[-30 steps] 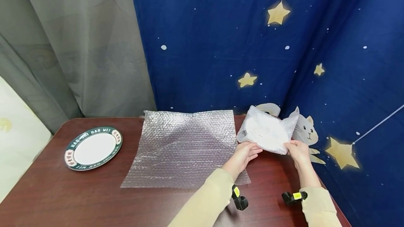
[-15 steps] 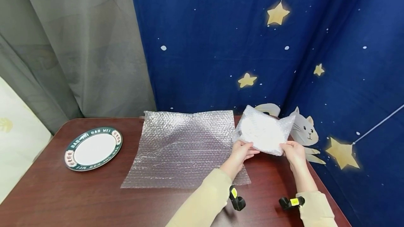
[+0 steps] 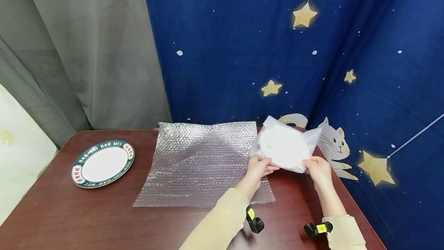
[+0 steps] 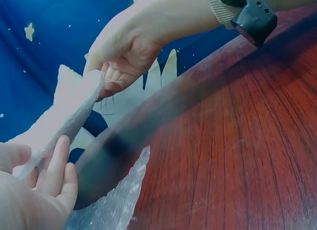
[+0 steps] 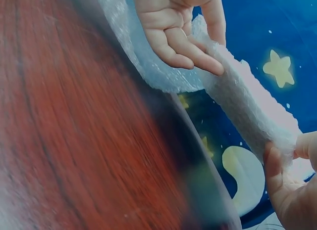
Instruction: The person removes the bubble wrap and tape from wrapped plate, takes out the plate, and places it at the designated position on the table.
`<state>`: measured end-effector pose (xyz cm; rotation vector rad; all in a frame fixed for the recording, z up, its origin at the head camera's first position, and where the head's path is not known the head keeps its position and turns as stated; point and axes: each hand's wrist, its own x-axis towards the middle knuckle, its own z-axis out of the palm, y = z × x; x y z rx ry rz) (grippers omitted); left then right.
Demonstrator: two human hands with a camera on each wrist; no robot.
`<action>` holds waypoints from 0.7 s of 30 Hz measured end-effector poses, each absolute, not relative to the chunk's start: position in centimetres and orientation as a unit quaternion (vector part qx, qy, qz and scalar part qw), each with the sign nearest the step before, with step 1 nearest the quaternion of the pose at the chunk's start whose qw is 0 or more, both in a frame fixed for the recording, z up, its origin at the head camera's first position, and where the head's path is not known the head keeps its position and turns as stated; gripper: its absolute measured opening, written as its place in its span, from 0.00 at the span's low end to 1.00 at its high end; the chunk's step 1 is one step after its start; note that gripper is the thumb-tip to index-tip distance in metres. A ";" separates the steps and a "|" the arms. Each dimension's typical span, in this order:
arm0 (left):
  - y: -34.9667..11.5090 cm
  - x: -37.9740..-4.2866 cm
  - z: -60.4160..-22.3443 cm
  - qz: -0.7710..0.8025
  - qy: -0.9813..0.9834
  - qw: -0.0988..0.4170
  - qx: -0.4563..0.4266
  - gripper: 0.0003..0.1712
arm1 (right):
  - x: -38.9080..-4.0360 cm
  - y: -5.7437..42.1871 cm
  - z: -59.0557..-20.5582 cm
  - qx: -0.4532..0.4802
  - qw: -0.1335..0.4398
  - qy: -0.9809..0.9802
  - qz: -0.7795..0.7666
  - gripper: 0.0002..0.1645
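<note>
A white bubble-wrapped package [image 3: 286,144], with a pale rounded shape showing through, is held up at the table's right end in the head view. My left hand [image 3: 256,171] grips its near left edge, thumb on top and fingers beneath. At its near right corner, my right hand [image 3: 320,171] pinches the wrap between thumb and fingers. The right wrist view shows the package [image 5: 247,106] edge-on between both hands, clear of the table. A flat sheet of bubble wrap [image 3: 204,169] lies left of my left hand, partly covered by that arm.
An oval plate [image 3: 104,164] with a green lettered rim lies at the left of the dark red wooden table [image 3: 114,219]. A grey curtain [image 3: 86,49] and a blue star-patterned curtain [image 3: 225,49] hang behind the table.
Both hands have moved the package a little left, toward the flat sheet, keeping their grips. The plate and sheet have stayed in place.
</note>
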<state>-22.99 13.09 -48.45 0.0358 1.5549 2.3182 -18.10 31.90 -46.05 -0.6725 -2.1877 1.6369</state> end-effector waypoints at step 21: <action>9.5 -23.3 -48.4 0.832 0.525 0.179 0.017 0.04 | -18.1 28.3 -45.6 -0.204 0.179 -0.733 0.624 0.09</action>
